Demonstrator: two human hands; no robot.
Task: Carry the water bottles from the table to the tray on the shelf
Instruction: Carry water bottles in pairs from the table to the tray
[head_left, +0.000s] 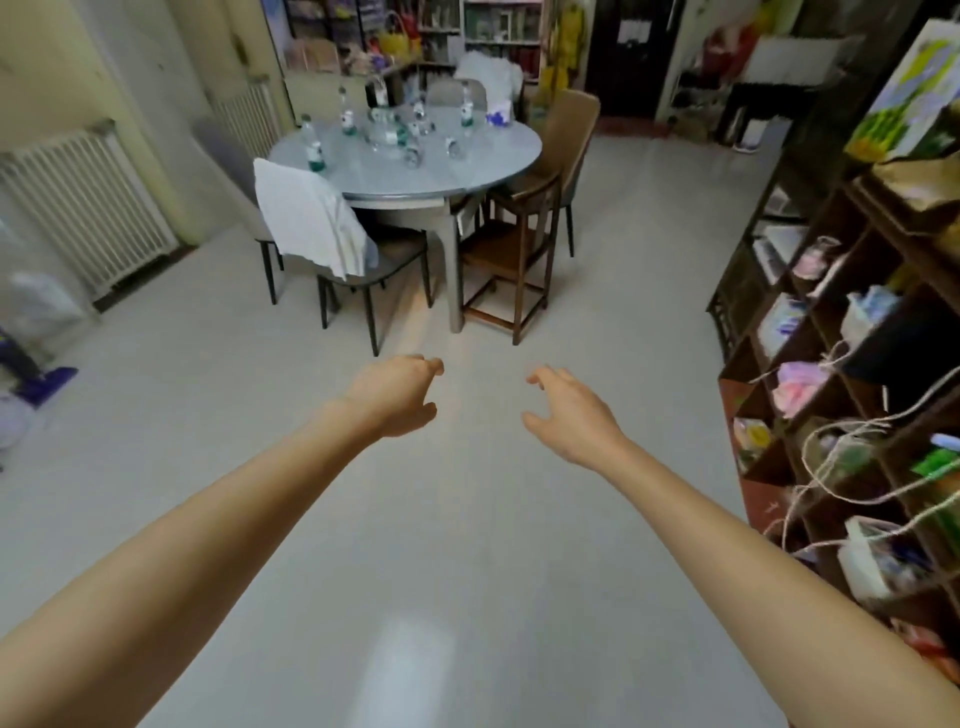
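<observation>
Several clear water bottles with green labels stand or lie on a round grey table (483, 161) across the room, among them one at the left edge (312, 145) and one at the back right (466, 111). Both my arms stretch forward over the bare floor, well short of the table. My left hand (400, 395) hangs with loosely curled fingers and holds nothing. My right hand (569, 408) is likewise relaxed and empty. A dark wooden shelf (852, 322) runs along the right wall; no tray shows on it.
Chairs ring the table: one draped with a white cloth (311, 218), a tan one (571, 135) and a wooden stool (511, 265). Radiators (83, 202) line the left wall. White cords (852, 467) dangle off the cluttered shelf. Open floor lies between me and the table.
</observation>
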